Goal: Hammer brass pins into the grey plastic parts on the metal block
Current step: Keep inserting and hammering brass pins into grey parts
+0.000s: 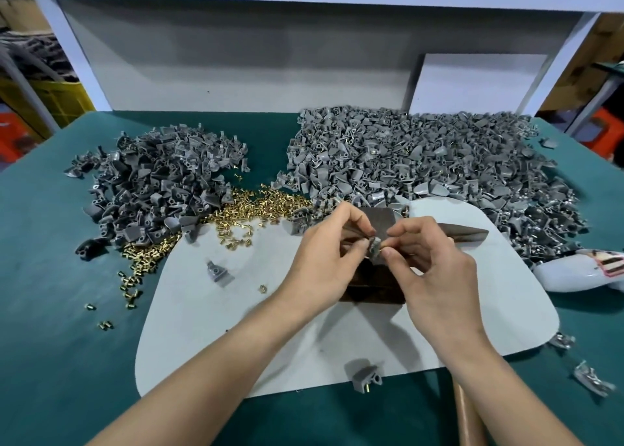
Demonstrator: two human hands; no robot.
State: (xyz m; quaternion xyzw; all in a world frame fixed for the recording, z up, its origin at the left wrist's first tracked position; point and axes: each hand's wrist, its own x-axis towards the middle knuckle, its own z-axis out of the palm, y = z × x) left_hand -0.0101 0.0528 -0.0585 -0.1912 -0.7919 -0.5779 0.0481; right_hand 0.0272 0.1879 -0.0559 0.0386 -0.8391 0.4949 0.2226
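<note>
1. Head view: a small grey plastic part (374, 249) is held in the air just above a dark metal block (371, 290), which sits on a white rounded mat (337, 347) on a green table (50, 310).
2. The left hand (320, 263) pinches the part's left side between thumb and fingertips.
3. The right hand (435, 270) pinches at its right side, apparently on a short brass pin (384, 246). The pin is too small to be sure of.
4. A dark steel hammer head (469, 232) shows just beyond the right hand. Whether that hand also grips it cannot be told.
5. The part looks light, stiff and smooth. It is probably best held by its flat sides, leaving the pin hole clear.
6. A heap of loose brass pins (243, 212) lies to the left of the hands, between two heaps of grey parts.
</note>
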